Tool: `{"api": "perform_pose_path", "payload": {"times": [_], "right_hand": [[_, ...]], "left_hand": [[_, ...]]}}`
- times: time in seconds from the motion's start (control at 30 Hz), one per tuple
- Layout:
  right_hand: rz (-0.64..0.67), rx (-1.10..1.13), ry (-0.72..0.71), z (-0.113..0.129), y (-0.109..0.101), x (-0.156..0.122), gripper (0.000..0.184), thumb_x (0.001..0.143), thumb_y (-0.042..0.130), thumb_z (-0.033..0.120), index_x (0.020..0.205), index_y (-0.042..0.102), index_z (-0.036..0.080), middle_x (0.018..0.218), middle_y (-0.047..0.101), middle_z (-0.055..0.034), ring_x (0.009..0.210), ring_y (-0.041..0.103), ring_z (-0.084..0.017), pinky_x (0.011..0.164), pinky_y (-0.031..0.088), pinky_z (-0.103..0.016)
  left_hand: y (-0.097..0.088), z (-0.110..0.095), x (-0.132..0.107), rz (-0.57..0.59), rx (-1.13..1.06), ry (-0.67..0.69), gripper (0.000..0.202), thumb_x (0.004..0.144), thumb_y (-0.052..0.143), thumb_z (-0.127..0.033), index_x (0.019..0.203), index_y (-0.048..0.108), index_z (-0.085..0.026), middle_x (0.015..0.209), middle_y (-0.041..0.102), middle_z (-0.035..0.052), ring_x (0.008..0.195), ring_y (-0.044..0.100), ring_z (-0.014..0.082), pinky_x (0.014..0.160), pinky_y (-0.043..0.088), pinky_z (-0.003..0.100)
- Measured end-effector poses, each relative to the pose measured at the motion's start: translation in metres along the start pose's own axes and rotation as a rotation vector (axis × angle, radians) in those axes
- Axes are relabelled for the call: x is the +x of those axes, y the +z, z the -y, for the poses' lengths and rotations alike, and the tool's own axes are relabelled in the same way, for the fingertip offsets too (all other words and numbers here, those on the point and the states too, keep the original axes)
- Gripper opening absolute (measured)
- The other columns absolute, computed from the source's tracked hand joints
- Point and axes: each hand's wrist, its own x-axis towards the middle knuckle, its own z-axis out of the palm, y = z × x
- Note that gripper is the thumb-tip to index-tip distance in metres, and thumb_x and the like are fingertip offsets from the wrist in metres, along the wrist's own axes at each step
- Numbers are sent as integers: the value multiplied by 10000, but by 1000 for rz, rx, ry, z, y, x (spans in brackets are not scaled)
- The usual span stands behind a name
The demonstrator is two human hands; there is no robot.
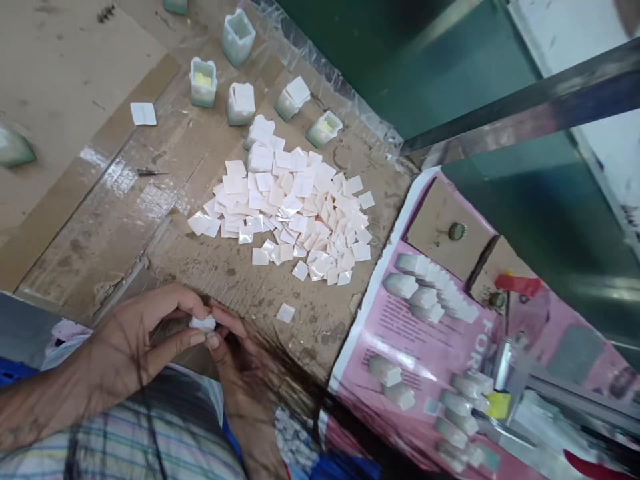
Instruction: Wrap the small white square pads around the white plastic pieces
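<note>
Head view, tilted, with strands of dark hair falling across the lower middle. At the far left edge, a pale green container sits on a taped cardboard sheet, and a blue crate shows at the lower left. Along the bottom left runs a striped shirt.

The left hand reaches in from the lower left, its thumb and forefinger closed on a small white square piece. The right hand comes up from the bottom, its thumb and fingertips pressed against the same piece from the other side, so the piece is pinched between both hands above the lower edge of the cardboard.

Upper left of centre, a single white square lies apart, and a thin metal awl rests below it. Across the top stand five square translucent tubs with greenish bases, some holding white squares or yellow bits. At centre lies a loose heap of white squares, with one stray square just below it, near the hands.

To the right, a pink printed carton sheet shows pictures of white blocks, and a red handle lies on it. A steel bar crosses the upper right, over a dark green panel.
</note>
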Motion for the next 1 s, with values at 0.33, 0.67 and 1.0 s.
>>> {"api": "perform_pose_path", "payload": {"times": [0.33,0.67,1.0], "right_hand": [[76,5,-114,-15,-12,7,417,914,781,187,1229,774,460,1215,828,51,1067,818,-179,900,694,-269],[47,-98,-291,-12,-13,10,514,846,806,100,1198,784,474,1150,841,62,920,843,-205,792,724,-279],[87,-228,-387,3,-16,9,567,890,748,51,1319,738,421,1174,841,26,934,832,-175,849,705,-251]], "left_hand": [[0,-4,5,-47,8,79,94,971,705,-343,1005,686,-257,983,763,-53,882,752,117,830,599,127],[-2,-15,4,-52,-10,-12,96,928,741,-344,963,703,-263,954,777,-55,882,773,110,830,595,104],[-6,-19,1,-62,-19,-90,93,899,778,-392,948,758,-315,904,795,-66,810,780,135,727,603,124]]}}
